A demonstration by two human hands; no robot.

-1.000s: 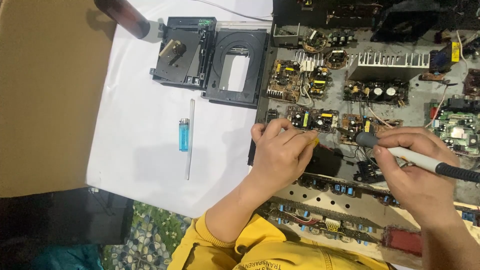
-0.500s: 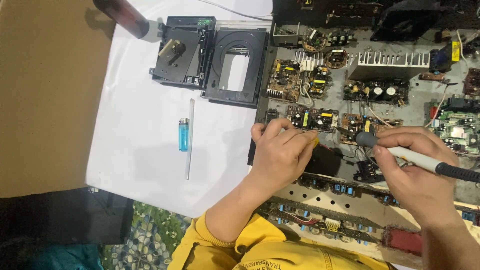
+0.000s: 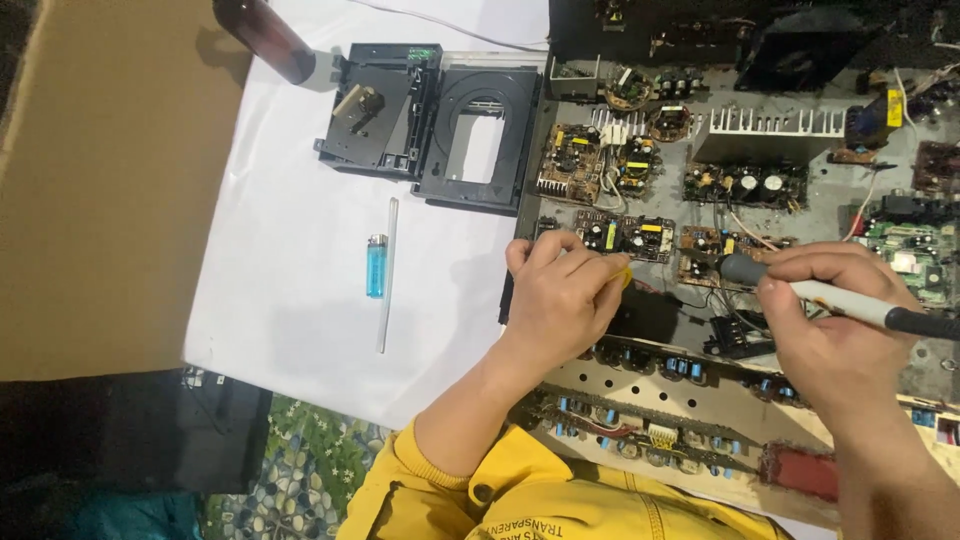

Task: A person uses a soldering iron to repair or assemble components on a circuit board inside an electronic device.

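We took the open chassis packed with circuit boards as our landmark. Our left hand rested on its near left edge, fingers curled tight around a small yellow object that peeked out by the fingertips; what it was we could not tell. Our right hand lay further right over the same chassis, closed around the pale handle of a soldering iron, whose grey front end pointed left toward a small board with yellow parts, just beyond the left hand. A finned metal heat sink stood at the far side of the chassis. Left of the chassis, on the white sheet covering the table, lay a blue lighter and, just beside it, a thin clear rod. Touching the far left corner of the chassis sat a black disc tray mechanism, and further left a dark bottle. A cardboard sheet lay well left of the chassis. Our yellow sleeve showed at its near side.
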